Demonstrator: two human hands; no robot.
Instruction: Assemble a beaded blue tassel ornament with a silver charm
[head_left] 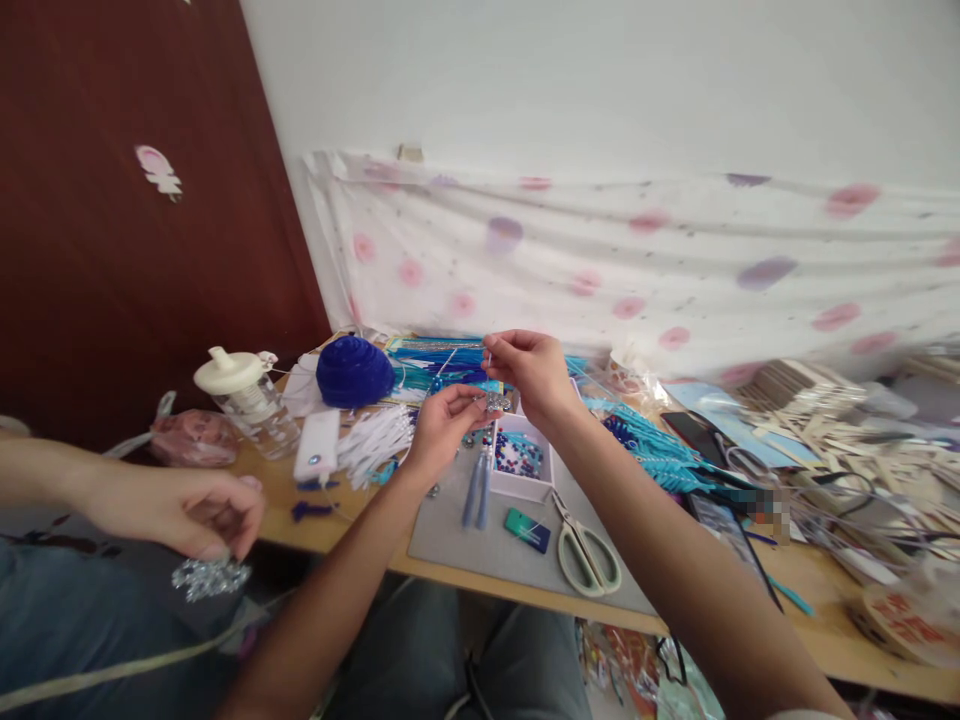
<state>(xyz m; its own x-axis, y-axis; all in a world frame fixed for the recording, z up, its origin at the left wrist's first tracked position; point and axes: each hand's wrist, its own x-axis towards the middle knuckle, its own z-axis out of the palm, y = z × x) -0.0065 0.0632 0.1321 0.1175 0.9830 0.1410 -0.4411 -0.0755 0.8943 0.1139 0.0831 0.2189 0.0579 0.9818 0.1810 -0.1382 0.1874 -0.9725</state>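
Observation:
My left hand (444,428) pinches a small silvery piece (496,402) above the table; its exact kind is too small to tell. Higher and to the right, my right hand (529,372) is closed in a pinch with fingertips together, and what they grip is too fine to make out. Under my hands stands a white box (525,487) with red, blue and pale beads (517,455) inside. Light blue tassels (478,490) lie at its left side. Scissors (587,550) with pale handles rest on the grey mat (465,550), beside a green and blue card (527,530).
At the left, another person's hand (202,510) holds a silver tinsel piece (210,578). A lidded bottle (251,400), blue yarn ball (354,372), white power bank (316,445) and white strips (379,440) stand or lie nearby. Turquoise cords (649,450) and wooden sticks (877,440) crowd the right.

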